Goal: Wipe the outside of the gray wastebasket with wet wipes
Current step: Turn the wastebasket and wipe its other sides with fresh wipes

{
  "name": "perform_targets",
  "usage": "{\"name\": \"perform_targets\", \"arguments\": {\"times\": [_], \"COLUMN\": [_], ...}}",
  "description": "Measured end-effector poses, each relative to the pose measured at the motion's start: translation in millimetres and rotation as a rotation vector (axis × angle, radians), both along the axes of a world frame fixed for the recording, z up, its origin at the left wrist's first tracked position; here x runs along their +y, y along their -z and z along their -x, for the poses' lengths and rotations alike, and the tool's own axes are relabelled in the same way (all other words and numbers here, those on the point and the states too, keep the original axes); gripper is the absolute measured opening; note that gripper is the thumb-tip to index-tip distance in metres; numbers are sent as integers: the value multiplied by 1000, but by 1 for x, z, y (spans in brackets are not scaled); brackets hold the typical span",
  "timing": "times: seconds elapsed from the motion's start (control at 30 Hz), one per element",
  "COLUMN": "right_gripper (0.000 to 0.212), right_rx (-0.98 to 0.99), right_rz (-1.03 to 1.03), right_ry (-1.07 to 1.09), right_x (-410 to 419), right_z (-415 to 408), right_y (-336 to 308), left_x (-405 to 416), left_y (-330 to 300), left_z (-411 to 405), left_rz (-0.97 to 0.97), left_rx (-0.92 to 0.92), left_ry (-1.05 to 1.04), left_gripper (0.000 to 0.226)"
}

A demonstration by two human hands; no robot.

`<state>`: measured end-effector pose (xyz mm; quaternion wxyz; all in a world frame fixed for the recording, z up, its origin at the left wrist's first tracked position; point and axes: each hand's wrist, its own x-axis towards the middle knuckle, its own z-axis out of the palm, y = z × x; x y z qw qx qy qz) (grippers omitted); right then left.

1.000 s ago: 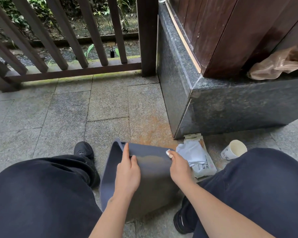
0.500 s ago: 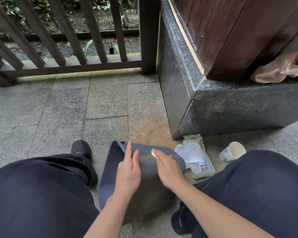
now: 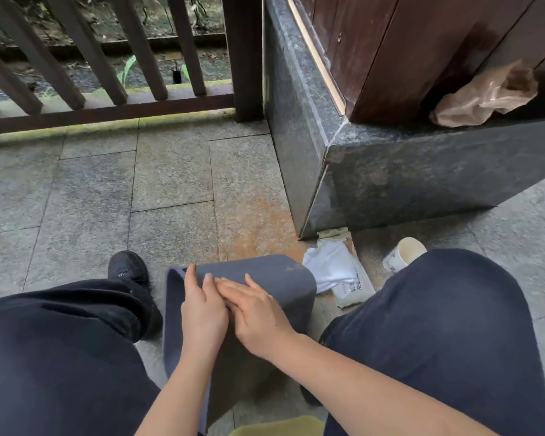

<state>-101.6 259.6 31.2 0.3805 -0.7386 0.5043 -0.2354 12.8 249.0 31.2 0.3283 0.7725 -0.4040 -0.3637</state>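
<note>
Here, gray wastebasket [image 3: 274, 275] on its side under both hands, left hand [image 3: 202, 313] gripping its edge, right hand [image 3: 255, 313] pressed flat.

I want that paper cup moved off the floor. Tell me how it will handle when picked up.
The paper cup stands tilted beside a knee, so a nudge would probably tip and roll it. It looks thin-walled, likely light and easily crushed by a firm grip. Its inside looks stained; whether liquid remains cannot be told.
</note>
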Motion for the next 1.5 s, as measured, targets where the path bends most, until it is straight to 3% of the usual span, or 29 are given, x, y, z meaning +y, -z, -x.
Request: {"name": "perform_targets", "arguments": {"times": [0.2, 0.27, 0.43, 0.5, 0.6, 0.67, 0.83, 1.03, 1.1, 1.3, 1.4, 1.5], "right_gripper": [80, 74, 57, 52, 42, 46, 55, 52, 51, 53, 69, 63], "right_rx": [212, 293, 247, 306, 478, 411, 18, 154, 223, 414, 346, 276], "right_rz": [-340, -376, -507, -533, -466, -377, -74, 73, 69, -210, -366, -463], "right_ry": [355, 499, 797, 798, 634, 505, 149, 44, 63, 367, 579, 749], "right_x": [-11, -10, -5, -7, -10, -8, 15, 17, 17, 11, 11, 12], "right_z": [52, 69, 82, 81, 73, 58, -7, 9, 20, 71, 88, 96], "right_y": [46, 57, 69, 66, 52, 39, 1, 5, 17, 58, 66, 72], "left_x": [2, 3, -2, -3, -4, -4, -6, 1, 0, -14, -15, -15], "left_y": [-6, -9, -15, -16, -16, -16, -15, -4, -1, 2, -4, -7], "left_z": [-8, -10, -10, -10, -11, -9, -4, -1, -3, -16, -17, -18], "left_rz": [12, 2, 7, 14, 31, 36, 54, 85, 106, 53, 59, 52], "left_rx": [-60, -45, 32, 77, 107, 116, 112, 48, 33, 148, 167, 186], "left_ry": [157, 178, 240, 253, 254, 259, 284, 226, 194, 202, 255, 267], "left_gripper": [50, 52, 55, 56, 57, 56, 47, 44, 42, 46, 51, 51]}}
